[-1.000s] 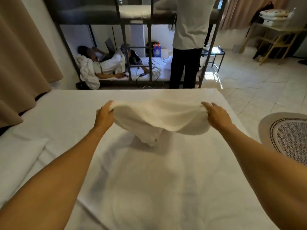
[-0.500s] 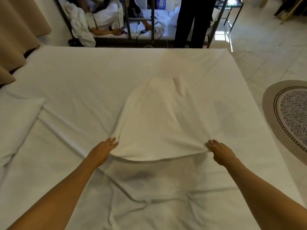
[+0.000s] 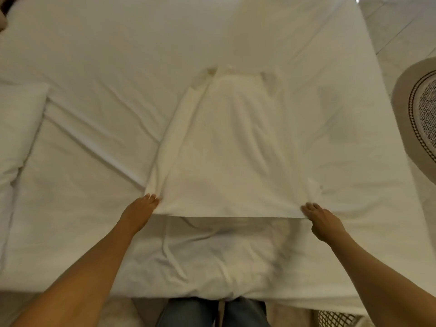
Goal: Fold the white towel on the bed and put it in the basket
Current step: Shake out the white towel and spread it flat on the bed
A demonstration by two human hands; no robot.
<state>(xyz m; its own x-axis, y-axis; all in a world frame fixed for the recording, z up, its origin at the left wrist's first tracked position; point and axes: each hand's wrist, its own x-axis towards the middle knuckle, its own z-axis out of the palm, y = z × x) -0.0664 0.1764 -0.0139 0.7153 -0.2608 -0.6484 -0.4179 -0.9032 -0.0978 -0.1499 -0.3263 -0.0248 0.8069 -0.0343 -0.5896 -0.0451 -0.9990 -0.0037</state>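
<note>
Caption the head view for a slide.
Both hands, left and right, pinch the towel's near corners on the bed.

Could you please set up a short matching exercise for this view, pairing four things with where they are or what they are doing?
Things:
1. left hand
2. right hand
3. pillow
4. round rug

Places or states:
A. on the tiled floor at the right edge of the view
B. pinches the near right corner of the white towel
C. lies on the bed at the left edge of the view
D. holds the near left corner of the white towel

Pairs: 1-D, 2-B, 3-C, 4-A
</note>
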